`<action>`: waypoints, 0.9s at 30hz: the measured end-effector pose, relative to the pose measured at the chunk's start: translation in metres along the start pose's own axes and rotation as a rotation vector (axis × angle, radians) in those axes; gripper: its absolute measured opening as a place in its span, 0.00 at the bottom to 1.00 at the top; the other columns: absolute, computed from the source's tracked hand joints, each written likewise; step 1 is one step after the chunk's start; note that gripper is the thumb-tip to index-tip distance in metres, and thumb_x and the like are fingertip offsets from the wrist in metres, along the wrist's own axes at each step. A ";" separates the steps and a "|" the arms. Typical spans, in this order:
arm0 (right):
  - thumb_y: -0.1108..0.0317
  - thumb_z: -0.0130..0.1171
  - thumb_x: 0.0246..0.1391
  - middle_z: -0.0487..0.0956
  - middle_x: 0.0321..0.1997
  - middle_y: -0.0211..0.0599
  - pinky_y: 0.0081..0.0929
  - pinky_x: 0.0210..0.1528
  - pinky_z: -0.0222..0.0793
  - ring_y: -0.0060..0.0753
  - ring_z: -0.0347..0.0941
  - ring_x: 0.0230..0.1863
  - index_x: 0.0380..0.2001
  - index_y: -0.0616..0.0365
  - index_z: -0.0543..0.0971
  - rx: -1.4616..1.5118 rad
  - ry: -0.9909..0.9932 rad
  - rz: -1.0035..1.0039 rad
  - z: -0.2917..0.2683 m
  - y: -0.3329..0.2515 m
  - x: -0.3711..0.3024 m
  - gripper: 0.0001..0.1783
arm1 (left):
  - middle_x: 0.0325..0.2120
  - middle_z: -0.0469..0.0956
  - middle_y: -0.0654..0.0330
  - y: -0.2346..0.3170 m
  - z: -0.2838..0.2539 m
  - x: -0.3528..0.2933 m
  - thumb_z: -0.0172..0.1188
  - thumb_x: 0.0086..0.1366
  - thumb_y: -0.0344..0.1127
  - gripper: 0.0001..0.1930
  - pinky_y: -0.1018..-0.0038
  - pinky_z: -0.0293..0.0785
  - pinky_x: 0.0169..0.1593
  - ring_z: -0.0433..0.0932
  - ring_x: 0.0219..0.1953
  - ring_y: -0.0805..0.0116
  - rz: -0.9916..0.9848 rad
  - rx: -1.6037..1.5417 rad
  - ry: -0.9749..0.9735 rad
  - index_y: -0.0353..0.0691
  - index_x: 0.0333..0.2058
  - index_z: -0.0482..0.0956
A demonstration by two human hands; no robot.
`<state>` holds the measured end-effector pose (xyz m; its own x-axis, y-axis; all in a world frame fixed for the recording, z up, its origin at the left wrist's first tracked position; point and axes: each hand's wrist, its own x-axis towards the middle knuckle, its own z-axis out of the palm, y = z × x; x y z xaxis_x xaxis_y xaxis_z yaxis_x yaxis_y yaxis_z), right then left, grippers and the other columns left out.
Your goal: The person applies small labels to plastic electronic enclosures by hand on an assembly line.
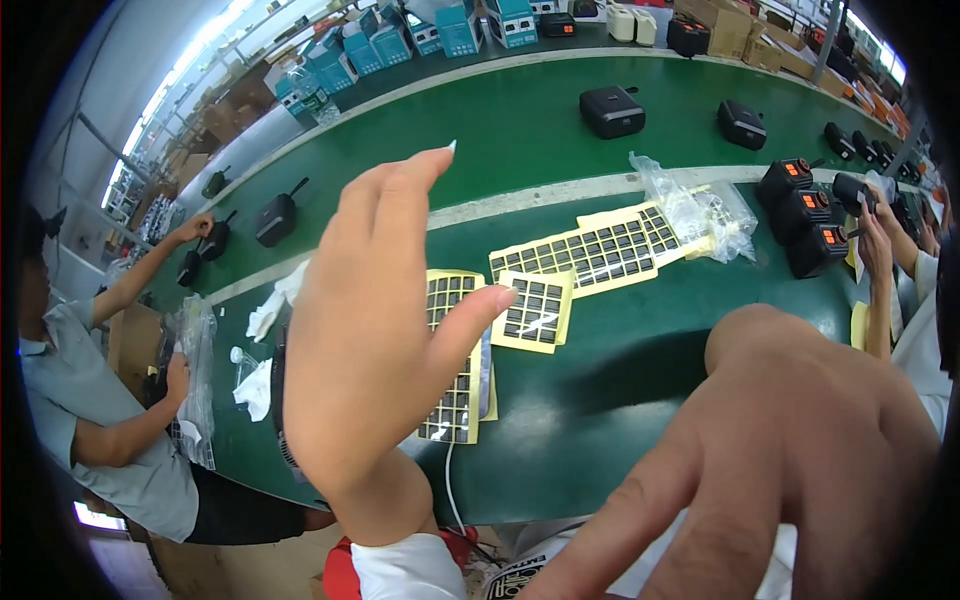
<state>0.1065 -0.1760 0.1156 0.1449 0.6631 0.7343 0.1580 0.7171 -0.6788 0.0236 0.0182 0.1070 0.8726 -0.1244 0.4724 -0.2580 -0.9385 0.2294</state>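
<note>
My left hand (pixel 365 280) is raised over the green table, its fingers stretched upward and the thumb held apart. Nothing shows in its grasp. Behind its thumb lies a small yellow-backed sheet (pixel 534 310) of black square pads. A longer sheet of the same pads (pixel 450 412) lies partly hidden behind that hand. Farther back, more pad sheets (pixel 590 252) overlap beside crumpled clear plastic (pixel 690 205). Large and close at the lower right is my right hand (pixel 790 440), with its fingers spread downward. Its fingertips run out of view, and I see nothing held.
Black box-shaped devices with orange parts (pixel 805 215) stand at the right. Beyond, a green conveyor (pixel 450 135) carries black cases (pixel 612 112). Co-workers' arms reach in at left (pixel 125 435) and right (pixel 880 260). A white cable (pixel 450 490) hangs over the near edge.
</note>
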 end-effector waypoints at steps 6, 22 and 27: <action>0.60 0.61 0.60 0.84 0.44 0.41 0.44 0.53 0.81 0.45 0.80 0.51 0.37 0.58 0.88 0.012 -0.020 0.000 0.001 -0.010 0.008 0.14 | 0.56 0.72 0.44 0.000 -0.004 -0.003 0.74 0.54 0.39 0.39 0.62 0.68 0.62 0.72 0.58 0.44 0.018 0.002 0.035 0.32 0.62 0.67; 0.67 0.68 0.56 0.84 0.46 0.36 0.45 0.55 0.81 0.41 0.80 0.54 0.36 0.55 0.88 0.102 -0.160 0.010 0.024 -0.017 0.000 0.07 | 0.54 0.72 0.46 -0.007 -0.003 -0.014 0.72 0.55 0.40 0.35 0.58 0.72 0.56 0.74 0.54 0.42 -0.049 0.004 0.026 0.36 0.59 0.69; 0.69 0.71 0.55 0.84 0.47 0.34 0.46 0.56 0.81 0.40 0.79 0.54 0.36 0.54 0.88 0.134 -0.224 -0.023 -0.056 -0.082 -0.097 0.06 | 0.55 0.71 0.44 -0.002 -0.003 -0.014 0.72 0.55 0.41 0.33 0.58 0.71 0.58 0.72 0.56 0.41 -0.091 0.079 0.021 0.34 0.56 0.70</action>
<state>0.1337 -0.3110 0.1006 -0.0800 0.6662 0.7414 0.0259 0.7450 -0.6666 0.0105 0.0232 0.1026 0.8819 -0.0321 0.4703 -0.1442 -0.9683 0.2042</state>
